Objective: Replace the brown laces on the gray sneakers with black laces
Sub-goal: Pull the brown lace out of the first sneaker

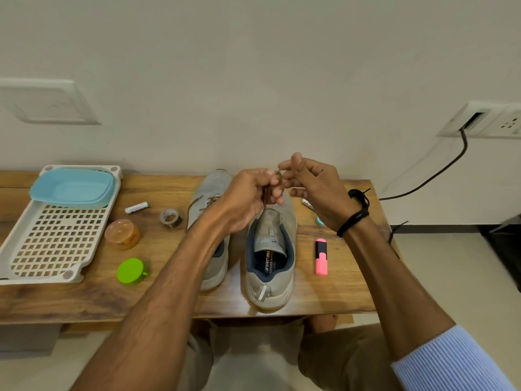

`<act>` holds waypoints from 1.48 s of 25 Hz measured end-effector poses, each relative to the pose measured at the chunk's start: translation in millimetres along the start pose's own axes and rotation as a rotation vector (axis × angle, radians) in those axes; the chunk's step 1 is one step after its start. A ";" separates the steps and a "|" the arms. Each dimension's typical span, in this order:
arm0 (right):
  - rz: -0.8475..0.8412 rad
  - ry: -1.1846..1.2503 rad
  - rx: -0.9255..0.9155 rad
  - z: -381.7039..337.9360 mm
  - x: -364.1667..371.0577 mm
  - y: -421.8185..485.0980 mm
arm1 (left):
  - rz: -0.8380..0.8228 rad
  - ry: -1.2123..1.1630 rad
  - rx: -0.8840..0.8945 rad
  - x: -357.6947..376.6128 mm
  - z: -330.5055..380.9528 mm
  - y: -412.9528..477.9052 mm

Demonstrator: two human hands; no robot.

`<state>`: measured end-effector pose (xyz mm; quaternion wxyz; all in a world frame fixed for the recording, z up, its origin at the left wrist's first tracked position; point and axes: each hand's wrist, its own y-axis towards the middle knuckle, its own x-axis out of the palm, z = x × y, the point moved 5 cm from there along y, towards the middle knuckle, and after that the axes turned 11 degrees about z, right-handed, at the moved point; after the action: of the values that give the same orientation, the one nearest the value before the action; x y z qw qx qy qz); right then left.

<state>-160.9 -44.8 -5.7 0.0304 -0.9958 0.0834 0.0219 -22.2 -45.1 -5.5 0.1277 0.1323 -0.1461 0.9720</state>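
Note:
Two gray sneakers stand side by side on the wooden table, heels toward me. The left sneaker point(210, 193) still carries a brown lace point(207, 200) through its eyelets. The right sneaker point(270, 249) shows an open tongue with no lace visible. Above its toe, my left hand point(251, 196) grips a bunched brown lace point(269, 193). My right hand point(307, 182) pinches the tip of that lace between thumb and fingers. A black lace point(394, 232) hangs over the table's right edge.
A white perforated tray point(56, 238) with a blue tub point(72, 187) sits at the left. An orange jar point(122, 234), green lid point(131, 270), tape roll point(170, 218), battery point(136, 207) and pink highlighter point(321, 256) lie around the shoes. A black cable point(439, 173) runs from the wall socket.

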 end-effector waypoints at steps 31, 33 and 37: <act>-0.025 -0.189 -0.211 2.1 13.7 -4.0 | 0.014 -0.269 -0.075 -9.3 -1.1 6.3; -0.010 -0.298 -0.255 1.6 13.7 -3.2 | 0.012 -0.224 -0.096 -8.0 -1.0 3.7; 0.049 -0.479 -0.332 4.0 13.8 -3.0 | 0.168 0.176 -0.032 -19.1 -6.9 9.4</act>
<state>-147.0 -43.8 -10.2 -0.1149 -0.9513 0.0933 0.2703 -8.7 -55.6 -19.9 0.0605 0.0316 -0.1604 0.9847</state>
